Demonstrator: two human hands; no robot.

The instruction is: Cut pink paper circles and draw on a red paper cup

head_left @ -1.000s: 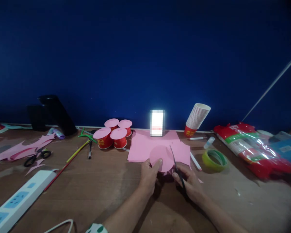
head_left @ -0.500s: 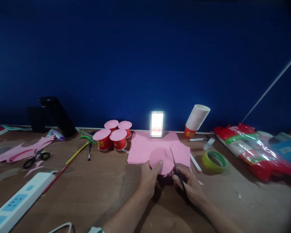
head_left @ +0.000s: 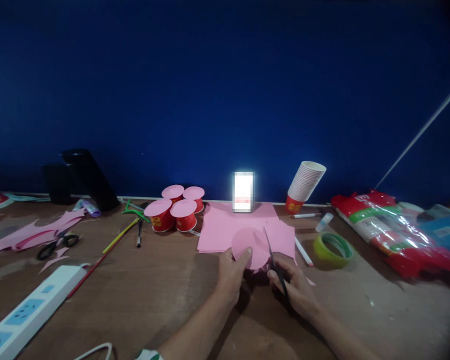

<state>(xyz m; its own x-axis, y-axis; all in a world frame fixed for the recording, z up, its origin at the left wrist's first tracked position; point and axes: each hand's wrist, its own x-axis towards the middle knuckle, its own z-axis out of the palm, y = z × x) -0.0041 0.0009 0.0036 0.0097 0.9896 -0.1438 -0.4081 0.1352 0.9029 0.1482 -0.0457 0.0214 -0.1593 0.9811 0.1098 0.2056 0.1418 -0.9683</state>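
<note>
Between thumb and fingers, my left hand (head_left: 232, 272) pinches a round pink paper disc (head_left: 250, 248) by its left edge. My right hand (head_left: 292, 282) is wrapped round a pair of dark-handled scissors (head_left: 276, 267), whose blades point up and away beside the disc's right edge. Behind the disc lies a stack of pink paper sheets (head_left: 217, 227). Small pink offcuts show under and near my right hand. Left of the stack stand several red paper cups (head_left: 185, 222) with pink discs on top.
A leaning stack of paper cups (head_left: 305, 182) stands at the back right. Near it are a white marker (head_left: 303, 251), a tape roll (head_left: 333, 249) and a red plastic pack (head_left: 393, 232). At left lie black-handled scissors (head_left: 58, 246), pink paper scraps (head_left: 37, 235) and a power strip (head_left: 32, 310).
Almost nothing differs; the whole view has shifted very slightly. Both hands keep their hold on the disc and the scissors.
</note>
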